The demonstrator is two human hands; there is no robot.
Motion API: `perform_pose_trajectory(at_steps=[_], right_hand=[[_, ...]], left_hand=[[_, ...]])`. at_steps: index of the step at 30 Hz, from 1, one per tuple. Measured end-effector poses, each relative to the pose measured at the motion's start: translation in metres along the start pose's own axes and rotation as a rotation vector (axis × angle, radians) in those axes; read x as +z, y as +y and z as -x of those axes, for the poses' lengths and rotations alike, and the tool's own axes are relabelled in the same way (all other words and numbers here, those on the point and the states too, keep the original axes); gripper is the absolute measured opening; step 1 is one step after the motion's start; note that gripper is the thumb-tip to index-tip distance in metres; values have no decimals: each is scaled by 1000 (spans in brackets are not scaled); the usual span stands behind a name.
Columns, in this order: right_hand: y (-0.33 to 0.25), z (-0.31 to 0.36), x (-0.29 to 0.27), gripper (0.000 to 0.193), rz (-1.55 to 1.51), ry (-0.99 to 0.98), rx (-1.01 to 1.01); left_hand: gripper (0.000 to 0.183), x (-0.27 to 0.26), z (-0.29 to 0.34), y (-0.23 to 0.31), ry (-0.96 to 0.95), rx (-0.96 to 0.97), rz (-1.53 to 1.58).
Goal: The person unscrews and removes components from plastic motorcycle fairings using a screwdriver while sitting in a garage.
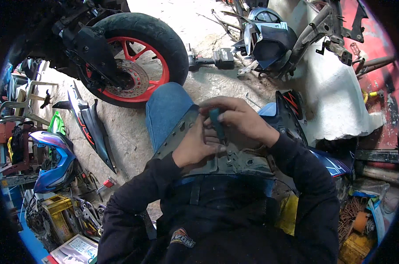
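Observation:
A dark plastic motorcycle panel (251, 163) lies across my lap, its inner side with ribs and clips facing up. My right hand (248, 121) is closed round the teal handle of a screwdriver (215, 119), whose shaft points down at the panel. Beside the shaft, my left hand (195, 145) is closed, its fingers curled and its thumb reaching to the tip. What those left fingers pinch is hidden. To the right of my hands, another dark panel piece with red marks (292, 103) rests by my knee.
Ahead left stands a motorcycle wheel (175, 53) with a red rim. A cordless power tool (210, 60) lies beyond my knees. Fairing panels (87, 119) and a blue fairing (54, 165) are at left, near a yellow box (58, 215). A pale block (340, 97) stands right.

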State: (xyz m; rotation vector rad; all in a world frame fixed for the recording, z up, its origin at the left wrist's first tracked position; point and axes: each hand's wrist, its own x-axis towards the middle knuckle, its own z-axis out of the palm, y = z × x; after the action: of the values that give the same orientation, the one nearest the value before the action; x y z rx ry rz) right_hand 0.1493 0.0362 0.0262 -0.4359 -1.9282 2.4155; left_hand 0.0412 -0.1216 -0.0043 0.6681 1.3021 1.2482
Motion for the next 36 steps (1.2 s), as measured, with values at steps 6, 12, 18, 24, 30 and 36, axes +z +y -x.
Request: perform_pose_trajectory(at_steps=[6,12,18,24,30,36], right_hand=[[-12,6,7,51,526,9,-241],[-3,9,0,51,223,27,-121],[-2,13,-9,46,13,-2,-150],[-24,25,-17,46,150,99,-207],[-49,64,-49,46,238,320,-214],[-28,94,-80,47,239,454,-89]], left_hand=[[97,1,-2,-2,112,286,-502],[92,2,-4,-4,47,231,-613],[95,4,-8,-9,-63,71,-202],[85,0,-12,6,-43,183,-437],[68,10,-26,28,-292,148,-707],[58,29,-58,29,-676,250,-983]])
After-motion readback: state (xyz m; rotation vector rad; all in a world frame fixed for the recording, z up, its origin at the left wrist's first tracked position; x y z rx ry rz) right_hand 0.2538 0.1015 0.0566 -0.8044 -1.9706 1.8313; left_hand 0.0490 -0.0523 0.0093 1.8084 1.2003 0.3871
